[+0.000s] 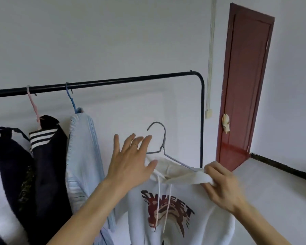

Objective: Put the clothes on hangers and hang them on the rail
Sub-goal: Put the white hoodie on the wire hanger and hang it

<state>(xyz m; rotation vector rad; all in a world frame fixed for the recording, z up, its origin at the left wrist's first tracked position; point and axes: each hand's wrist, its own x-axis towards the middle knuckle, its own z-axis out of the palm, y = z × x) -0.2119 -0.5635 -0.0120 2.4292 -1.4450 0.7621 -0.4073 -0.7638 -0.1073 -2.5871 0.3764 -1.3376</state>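
Observation:
A white hoodie [198, 206] with a red "SWEET" print hangs on a grey hanger [163, 137], held below the black rail [113, 80]. My right hand [223, 188] pinches the hoodie's shoulder and hood cloth at the hanger's right arm. With fingers spread, my left hand [131, 160] is up in front of the hanger's left side, by the hood. The hanger's hook is free, well under the rail.
On the rail hang a pale blue knit garment [85, 156] on a blue hanger, a black jacket with white stripes [46, 156] on a pink hanger, and a dark garment [5, 165] at far left. The rail's right end bends down into a post [202, 121]. A red-brown door [244, 85] stands at the right.

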